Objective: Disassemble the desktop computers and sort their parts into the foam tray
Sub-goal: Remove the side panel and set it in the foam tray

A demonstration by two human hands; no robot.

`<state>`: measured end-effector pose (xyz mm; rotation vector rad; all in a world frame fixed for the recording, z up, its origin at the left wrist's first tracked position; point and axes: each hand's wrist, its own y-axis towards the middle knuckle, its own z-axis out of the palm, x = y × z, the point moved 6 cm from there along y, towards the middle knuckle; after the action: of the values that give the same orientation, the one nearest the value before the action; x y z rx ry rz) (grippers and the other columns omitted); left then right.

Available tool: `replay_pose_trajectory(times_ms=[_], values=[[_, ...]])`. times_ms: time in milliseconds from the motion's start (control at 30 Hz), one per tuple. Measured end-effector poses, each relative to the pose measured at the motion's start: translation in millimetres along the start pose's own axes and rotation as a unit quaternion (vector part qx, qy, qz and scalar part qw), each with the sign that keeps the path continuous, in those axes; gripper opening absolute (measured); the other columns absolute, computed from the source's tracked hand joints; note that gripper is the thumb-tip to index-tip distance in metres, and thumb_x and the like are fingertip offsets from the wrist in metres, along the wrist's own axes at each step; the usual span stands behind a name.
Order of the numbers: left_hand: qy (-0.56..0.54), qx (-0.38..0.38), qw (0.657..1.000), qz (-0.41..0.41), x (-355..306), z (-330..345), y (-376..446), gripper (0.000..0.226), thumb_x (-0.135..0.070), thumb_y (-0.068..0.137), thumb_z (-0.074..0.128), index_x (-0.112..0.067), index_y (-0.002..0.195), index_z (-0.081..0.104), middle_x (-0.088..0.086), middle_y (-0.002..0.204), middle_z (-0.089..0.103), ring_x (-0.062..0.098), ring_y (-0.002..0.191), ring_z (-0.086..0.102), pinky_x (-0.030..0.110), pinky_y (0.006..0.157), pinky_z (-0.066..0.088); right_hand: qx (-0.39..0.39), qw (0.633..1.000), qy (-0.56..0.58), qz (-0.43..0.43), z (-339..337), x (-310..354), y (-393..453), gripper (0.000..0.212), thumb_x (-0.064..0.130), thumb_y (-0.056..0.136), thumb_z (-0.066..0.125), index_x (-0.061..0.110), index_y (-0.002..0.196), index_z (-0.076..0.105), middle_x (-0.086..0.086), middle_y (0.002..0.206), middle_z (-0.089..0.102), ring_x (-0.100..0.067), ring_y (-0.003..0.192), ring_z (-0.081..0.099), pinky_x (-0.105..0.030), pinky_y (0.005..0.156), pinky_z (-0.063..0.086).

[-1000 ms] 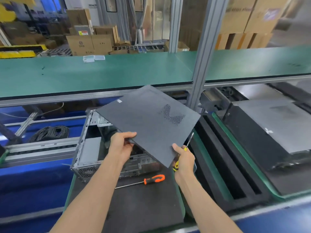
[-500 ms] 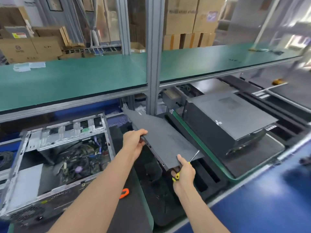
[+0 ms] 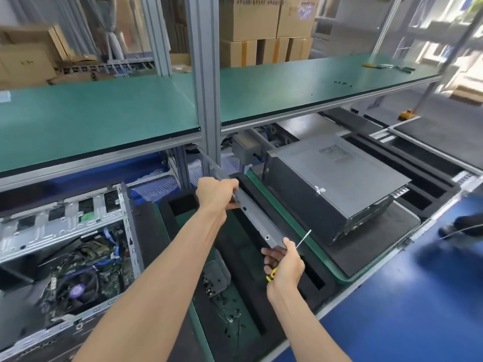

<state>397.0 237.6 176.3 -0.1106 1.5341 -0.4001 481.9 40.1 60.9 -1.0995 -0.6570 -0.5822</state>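
Both hands hold the dark grey side panel [image 3: 257, 220], which stands on edge over a long slot of the black foam tray [image 3: 324, 290]. My left hand [image 3: 215, 190] grips its far upper edge. My right hand [image 3: 283, 265] grips its near end and also holds a yellow-handled screwdriver [image 3: 300, 242]. The opened desktop computer [image 3: 65, 257] lies at the left with its motherboard, fan and cables exposed. A second, closed computer [image 3: 337, 184] lies on a black mat at the right.
A metal part and several small screws [image 3: 222, 291] lie in a green-floored tray compartment. A green shelf [image 3: 104, 113] on aluminium posts overhangs the bench. Cardboard boxes [image 3: 264, 22] are stacked behind it. Blue floor runs along the right.
The view swung right. The side panel went from flat above the open computer to standing on edge over the foam tray's slot. Both hands kept their grip throughout.
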Motion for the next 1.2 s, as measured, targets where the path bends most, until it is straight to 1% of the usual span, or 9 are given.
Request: replay_pose_trajectory(times_ms=[167, 433, 533, 633, 733, 833, 933, 1100, 1200], values=[[0.068, 0.003, 0.997, 0.023, -22.5, 20.7, 8.5, 0.018, 0.008, 0.069, 0.071, 0.000, 0.071, 0.055, 0.016, 0.077, 0.060, 0.031, 0.065, 0.067, 0.040, 0.045, 0.058, -0.010, 1.000, -0.014, 0.002, 2.4, -1.2, 4.7, 0.034, 0.036, 0.092, 0.055, 0.004, 0.084, 0.063, -0.024, 0.072, 0.072, -0.019, 0.042, 0.048, -0.026, 0.040, 0.030], [0.117, 0.013, 0.993, 0.008, 11.3, 64.4, 15.5, 0.022, -0.005, 0.076, 0.081, -0.002, 0.077, 0.060, 0.020, 0.077, 0.072, 0.027, 0.044, 0.068, 0.028, 0.041, 0.053, -0.010, 0.997, 0.070, 0.009, -10.8, 6.3, 30.6, 0.058, 0.054, 0.102, 0.040, 0.002, 0.092, 0.064, -0.020, 0.072, 0.072, -0.018, 0.043, 0.048, -0.023, 0.037, 0.028], [0.058, 0.061, 0.996, -0.018, 16.0, 81.7, 20.8, 0.027, -0.009, 0.080, 0.084, 0.005, 0.093, 0.065, 0.020, 0.087, 0.073, 0.026, 0.057, 0.073, 0.040, 0.064, 0.064, -0.015, 0.998, 0.062, -0.018, -16.2, 8.5, 32.8, 0.058, 0.052, 0.103, 0.039, 0.001, 0.094, 0.065, -0.020, 0.071, 0.070, -0.018, 0.043, 0.047, -0.022, 0.037, 0.027], [-0.059, 0.161, 0.981, -0.088, 25.9, 97.9, 15.6, 0.035, -0.018, 0.096, 0.069, 0.011, 0.113, 0.060, 0.028, 0.106, 0.068, 0.034, 0.086, 0.074, 0.045, 0.081, 0.062, -0.030, 0.997, 0.055, -0.034, -17.6, 8.6, 31.8, 0.050, 0.043, 0.103, 0.041, 0.000, 0.097, 0.065, -0.017, 0.066, 0.068, -0.017, 0.042, 0.045, -0.023, 0.038, 0.026], [-0.072, 0.229, 0.962, -0.126, 37.0, 95.4, 8.2, 0.045, -0.029, 0.104, 0.053, 0.004, 0.134, 0.051, 0.031, 0.125, 0.062, 0.040, 0.115, 0.064, 0.052, 0.102, 0.051, -0.041, 0.997, 0.047, -0.046, -14.4, 7.3, 29.3, 0.038, 0.030, 0.098, 0.045, -0.002, 0.100, 0.065, -0.014, 0.063, 0.065, -0.017, 0.041, 0.044, -0.025, 0.041, 0.026], [-0.039, 0.243, 0.962, -0.121, 48.1, 79.9, 6.9, 0.054, -0.035, 0.104, 0.051, -0.005, 0.148, 0.043, 0.018, 0.145, 0.053, 0.032, 0.135, 0.049, 0.051, 0.117, 0.032, -0.043, 0.996, 0.040, -0.062, -7.1, 5.1, 24.8, 0.026, 0.021, 0.086, 0.052, 0.002, 0.099, 0.065, -0.014, 0.062, 0.063, -0.018, 0.042, 0.043, -0.026, 0.044, 0.025], [-0.018, 0.242, 0.963, -0.115, 58.7, 58.5, -0.6, 0.053, -0.035, 0.105, 0.049, -0.012, 0.152, 0.039, 0.009, 0.150, 0.049, 0.026, 0.138, 0.046, 0.051, 0.119, 0.028, -0.054, 0.994, 0.030, -0.091, 2.9, 0.7, 18.8, 0.020, 0.017, 0.087, 0.051, 0.009, 0.098, 0.065, -0.010, 0.060, 0.063, -0.016, 0.041, 0.044, -0.025, 0.042, 0.027], [0.017, 0.277, 0.953, -0.123, 72.1, 40.4, -20.1, 0.049, -0.040, 0.105, 0.044, -0.018, 0.149, 0.040, 0.002, 0.136, 0.064, 0.019, 0.124, 0.056, 0.050, 0.112, 0.036, -0.078, 0.992, 0.062, -0.079, 15.5, -21.5, 5.5, 0.025, 0.009, 0.084, 0.043, 0.006, 0.097, 0.064, -0.008, 0.055, 0.062, -0.017, 0.040, 0.048, -0.026, 0.041, 0.032], [0.039, 0.250, 0.961, -0.107, 66.4, 37.1, -23.4, 0.039, -0.037, 0.102, 0.047, -0.023, 0.139, 0.048, 0.002, 0.130, 0.066, 0.017, 0.115, 0.060, 0.047, 0.109, 0.041, -0.036, 0.997, 0.031, -0.054, 22.6, -41.0, -4.5, 0.022, 0.009, 0.087, 0.045, 0.005, 0.097, 0.065, -0.008, 0.056, 0.063, -0.016, 0.041, 0.049, -0.027, 0.043, 0.034]])
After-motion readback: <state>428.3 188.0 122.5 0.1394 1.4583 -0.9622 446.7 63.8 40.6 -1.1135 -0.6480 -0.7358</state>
